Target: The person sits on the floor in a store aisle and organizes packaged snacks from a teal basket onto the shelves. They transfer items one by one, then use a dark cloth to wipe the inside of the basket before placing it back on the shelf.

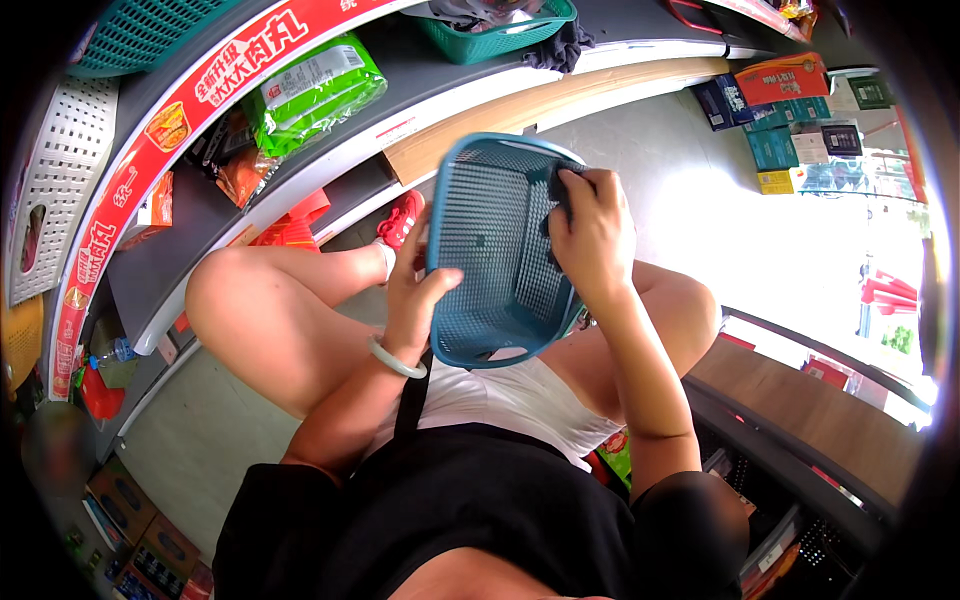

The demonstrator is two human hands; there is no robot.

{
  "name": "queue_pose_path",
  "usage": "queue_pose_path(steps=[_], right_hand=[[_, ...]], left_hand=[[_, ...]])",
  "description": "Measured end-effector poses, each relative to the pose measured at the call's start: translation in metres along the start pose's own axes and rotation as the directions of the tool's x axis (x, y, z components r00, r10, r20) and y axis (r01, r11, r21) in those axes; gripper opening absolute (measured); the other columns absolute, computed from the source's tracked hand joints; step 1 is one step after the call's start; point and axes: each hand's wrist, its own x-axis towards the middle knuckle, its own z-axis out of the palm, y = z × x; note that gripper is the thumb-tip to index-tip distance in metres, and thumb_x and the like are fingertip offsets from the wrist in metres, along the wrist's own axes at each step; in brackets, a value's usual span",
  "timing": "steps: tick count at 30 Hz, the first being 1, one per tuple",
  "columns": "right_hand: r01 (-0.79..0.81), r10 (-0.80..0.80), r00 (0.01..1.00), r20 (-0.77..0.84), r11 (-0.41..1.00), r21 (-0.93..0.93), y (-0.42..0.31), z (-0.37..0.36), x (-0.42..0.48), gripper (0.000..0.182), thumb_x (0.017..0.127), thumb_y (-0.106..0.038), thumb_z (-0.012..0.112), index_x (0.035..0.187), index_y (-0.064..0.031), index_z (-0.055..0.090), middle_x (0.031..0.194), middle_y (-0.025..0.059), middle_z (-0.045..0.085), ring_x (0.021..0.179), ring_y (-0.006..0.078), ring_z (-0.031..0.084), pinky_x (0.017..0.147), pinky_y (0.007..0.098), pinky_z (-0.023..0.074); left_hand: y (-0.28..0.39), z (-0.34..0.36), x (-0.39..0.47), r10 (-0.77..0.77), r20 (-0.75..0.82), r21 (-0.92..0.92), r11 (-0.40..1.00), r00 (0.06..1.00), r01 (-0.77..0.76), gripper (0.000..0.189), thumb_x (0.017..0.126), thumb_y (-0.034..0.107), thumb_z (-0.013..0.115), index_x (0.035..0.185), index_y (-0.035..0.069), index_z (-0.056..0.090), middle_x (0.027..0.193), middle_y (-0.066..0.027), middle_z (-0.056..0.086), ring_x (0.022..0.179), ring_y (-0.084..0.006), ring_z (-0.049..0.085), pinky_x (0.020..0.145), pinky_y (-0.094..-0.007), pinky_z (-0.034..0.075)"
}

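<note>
A blue perforated plastic basket [480,225] is held up over my lap, tilted so that its inside faces me. No goods show inside it. My left hand [416,289] grips its left rim, the thumb lying over the edge and the other fingers behind the wall. At the right wall, my right hand [596,229] pinches a dark cloth [561,196] that is pressed against the mesh. Part of the cloth is hidden under the fingers. A pale bangle [396,358] circles my left wrist.
Curved shelving at left and ahead holds green packets [319,94], a green basket [491,34] with a dark cloth over its side, and a white basket [64,180]. Stacked boxes [787,127] stand at the far right. A wooden counter [802,420] is close on my right.
</note>
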Motion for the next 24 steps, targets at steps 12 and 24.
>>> queue_pose_path(steps=[12,24], right_hand=[[0.01,0.332,0.943,-0.023,0.04,0.999,0.044,-0.051,-0.057,0.052,0.084,-0.024,0.058,0.128,0.0009,0.046,0.124,0.0237,0.056,0.108,0.0372,0.06,0.092,0.0452,0.0537],[0.271,-0.331,0.943,-0.016,0.742,0.613,-0.035,-0.061,-0.003,0.047,0.075,-0.01,0.071,0.122,-0.006,0.061,0.127,0.0184,0.055,0.121,0.0391,0.051,0.103,0.0478,0.0381]], left_hand=[[-0.002,0.005,0.016,-0.357,-0.111,-0.407,0.868,0.928,0.286,0.023,0.099,0.01,0.051,0.119,0.0,0.054,0.108,-0.0088,0.064,0.093,-0.0185,0.065,0.082,-0.0319,0.055],[-0.037,-0.007,0.011,-0.165,0.184,-0.044,0.983,0.969,0.176,0.038,0.093,0.006,0.059,0.128,0.0,0.045,0.116,-0.0065,0.059,0.104,-0.0133,0.057,0.091,-0.0291,0.047]])
